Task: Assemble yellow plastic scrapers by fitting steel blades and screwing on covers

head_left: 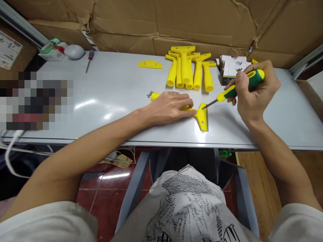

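A yellow scraper (202, 116) lies flat near the table's front edge, its blade end pointing right. My left hand (171, 107) is wrapped over its handle and presses it down, one finger reaching toward the head. In my right hand (254, 90) is a green and yellow screwdriver (229, 92), slanting down to the left. Its tip meets the scraper head at the upper of two screw spots. Several small screws (150, 94) sit by the handle's far end, left of my left hand.
Several yellow scrapers (186, 67) are piled at the back, beside a loose yellow plate (150, 64). A stack of small boxes (233, 67) stands to their right. Another screwdriver (90, 61) and a white rounded object (74, 51) lie back left. Cardboard (126, 20) lines the rear.
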`<control>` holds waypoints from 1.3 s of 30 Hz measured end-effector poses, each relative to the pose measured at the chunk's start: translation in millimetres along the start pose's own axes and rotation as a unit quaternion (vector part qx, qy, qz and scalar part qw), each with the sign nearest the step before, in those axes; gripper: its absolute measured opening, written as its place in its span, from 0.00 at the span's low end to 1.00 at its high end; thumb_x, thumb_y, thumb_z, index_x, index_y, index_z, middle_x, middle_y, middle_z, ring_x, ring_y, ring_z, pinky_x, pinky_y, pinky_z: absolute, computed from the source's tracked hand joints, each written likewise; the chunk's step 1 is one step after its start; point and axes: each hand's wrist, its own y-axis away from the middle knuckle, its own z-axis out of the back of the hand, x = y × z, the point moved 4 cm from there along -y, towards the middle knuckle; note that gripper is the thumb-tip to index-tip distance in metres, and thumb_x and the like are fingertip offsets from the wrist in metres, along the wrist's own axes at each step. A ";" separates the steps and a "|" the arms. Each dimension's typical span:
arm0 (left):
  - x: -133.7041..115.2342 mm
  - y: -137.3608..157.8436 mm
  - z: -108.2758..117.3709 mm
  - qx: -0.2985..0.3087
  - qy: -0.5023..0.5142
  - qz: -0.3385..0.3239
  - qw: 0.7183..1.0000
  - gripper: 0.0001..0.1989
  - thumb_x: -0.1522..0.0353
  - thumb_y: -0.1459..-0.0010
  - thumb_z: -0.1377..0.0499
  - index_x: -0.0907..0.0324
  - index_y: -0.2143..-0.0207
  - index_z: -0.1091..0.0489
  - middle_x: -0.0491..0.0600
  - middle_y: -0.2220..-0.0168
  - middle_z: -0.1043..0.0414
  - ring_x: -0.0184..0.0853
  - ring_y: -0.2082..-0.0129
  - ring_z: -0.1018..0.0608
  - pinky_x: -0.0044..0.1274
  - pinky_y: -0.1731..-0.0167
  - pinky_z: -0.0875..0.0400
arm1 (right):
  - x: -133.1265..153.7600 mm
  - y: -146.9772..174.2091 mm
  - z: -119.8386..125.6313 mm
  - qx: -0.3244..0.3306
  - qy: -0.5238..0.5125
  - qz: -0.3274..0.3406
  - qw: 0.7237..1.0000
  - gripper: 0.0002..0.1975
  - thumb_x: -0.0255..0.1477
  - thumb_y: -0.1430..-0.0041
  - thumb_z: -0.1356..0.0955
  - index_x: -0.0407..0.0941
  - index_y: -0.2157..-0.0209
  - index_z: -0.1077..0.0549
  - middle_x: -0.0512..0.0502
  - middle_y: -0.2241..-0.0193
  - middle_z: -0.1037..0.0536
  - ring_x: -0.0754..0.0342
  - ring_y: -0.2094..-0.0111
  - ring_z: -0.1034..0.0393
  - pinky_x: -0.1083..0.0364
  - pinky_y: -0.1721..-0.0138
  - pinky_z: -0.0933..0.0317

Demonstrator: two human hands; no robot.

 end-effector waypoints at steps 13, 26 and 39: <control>0.2 -1.4 -5.7 0.016 -0.003 0.003 1.000 0.16 0.69 0.16 0.45 0.49 0.44 0.16 0.52 0.53 0.16 0.37 0.58 0.16 0.27 0.63 0.27 | 36.7 -112.6 -6.4 0.516 0.405 0.033 0.754 0.21 0.44 0.45 0.12 0.50 0.78 0.19 0.63 0.90 0.37 0.64 0.90 0.46 0.56 0.88 0.58; -5.1 -2.7 -11.7 -0.021 -0.010 -0.006 1.000 0.16 0.68 0.14 0.45 0.53 0.45 0.15 0.54 0.53 0.16 0.38 0.59 0.17 0.31 0.67 0.31 | 50.0 -102.7 -27.3 0.555 0.299 0.169 0.758 0.29 0.32 0.64 0.06 0.59 0.61 0.15 0.53 0.64 0.19 0.56 0.70 0.26 0.53 0.76 0.32; -10.2 -6.2 -11.2 0.035 0.000 0.009 0.999 0.19 0.73 0.17 0.48 0.58 0.36 0.20 0.59 0.48 0.19 0.45 0.52 0.17 0.34 0.57 0.23 | 56.2 -115.5 -39.4 0.423 0.248 -0.075 0.868 0.30 0.35 0.57 0.08 0.45 0.80 0.31 0.65 0.90 0.46 0.72 0.89 0.62 0.63 0.87 0.70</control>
